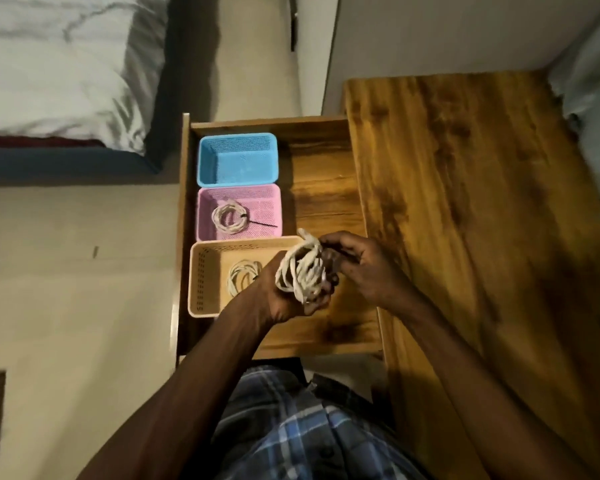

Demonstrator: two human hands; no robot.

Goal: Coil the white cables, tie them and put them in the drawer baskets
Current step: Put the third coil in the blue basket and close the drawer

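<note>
Far basket point(238, 160): sky blue, fine mesh pattern. Middle basket point(239, 210): pink, same mesh, containing a white cable coil point(228, 218) bound with a black tie point(257, 222). Near basket point(219, 277): beige, slotted walls, holding another white coil point(242, 275). Held cable bundle point(302, 270): off-white. Drawer point(323, 188) and counter point(465, 202): brown wood grain, dark streaks. Shirt point(291, 427): blue, white and dark plaid. Bedding point(59, 64): pale grey.

Warm, dim indoor light is falling from above, glinting off the wooden tabletop point(465, 202) and casting soft shadows inside the drawer point(326, 188); wide-angle distortion is bending the edges, and motion blur is smearing the corners and forearms
</note>
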